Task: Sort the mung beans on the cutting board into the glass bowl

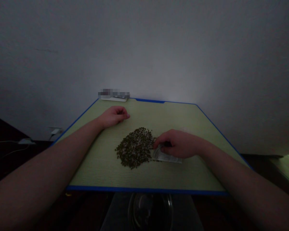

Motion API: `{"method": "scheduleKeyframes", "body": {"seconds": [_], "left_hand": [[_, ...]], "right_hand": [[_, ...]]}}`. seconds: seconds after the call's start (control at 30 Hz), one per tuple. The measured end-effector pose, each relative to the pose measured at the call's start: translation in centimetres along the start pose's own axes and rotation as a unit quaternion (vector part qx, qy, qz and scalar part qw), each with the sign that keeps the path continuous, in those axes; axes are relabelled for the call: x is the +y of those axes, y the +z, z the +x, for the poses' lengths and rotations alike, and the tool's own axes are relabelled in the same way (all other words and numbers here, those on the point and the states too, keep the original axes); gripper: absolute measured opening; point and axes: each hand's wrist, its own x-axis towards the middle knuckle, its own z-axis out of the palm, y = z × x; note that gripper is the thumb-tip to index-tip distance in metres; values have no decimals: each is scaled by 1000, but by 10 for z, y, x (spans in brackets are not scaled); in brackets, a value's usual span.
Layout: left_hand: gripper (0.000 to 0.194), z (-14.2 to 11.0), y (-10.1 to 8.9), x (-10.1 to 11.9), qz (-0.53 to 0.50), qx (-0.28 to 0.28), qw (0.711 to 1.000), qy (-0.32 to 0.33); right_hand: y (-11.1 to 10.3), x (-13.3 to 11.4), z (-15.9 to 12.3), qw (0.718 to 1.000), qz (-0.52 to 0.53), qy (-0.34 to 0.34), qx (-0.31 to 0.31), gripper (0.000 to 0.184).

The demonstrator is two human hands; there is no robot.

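A spread pile of small greenish-brown beans or seeds [136,148] lies on the light wood-grain table [106,175]. My right hand [177,144] is just right of the pile, over a piece of printed paper [170,158]. Its bent index finger reaches the pile's right edge, and the thumb stays a little apart from it. No held thing shows between them, though the fingers partly cover the paper. Behind and left of the pile, my left hand [113,116] rests on the table, its fingers curled in and nothing visible in them.
Blue edging [144,190] runs round the table. At the back left corner lies a white flat object [114,98], its upper part blurred out. A round, shiny glass-like vessel [151,211] is below the front edge. A plug and cables [55,132] are at the left wall.
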Motion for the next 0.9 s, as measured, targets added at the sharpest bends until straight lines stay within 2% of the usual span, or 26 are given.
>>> {"method": "scheduleKeyframes", "body": {"seconds": [0.4, 0.9], "left_hand": [[24, 2, 0, -4, -3, -3, 1000, 2], [24, 2, -1, -2, 8, 1, 1000, 5]], "right_hand": [[3, -6, 1, 1000, -1, -24, -14, 36], [5, -10, 2, 1000, -9, -15, 5, 34]]}}
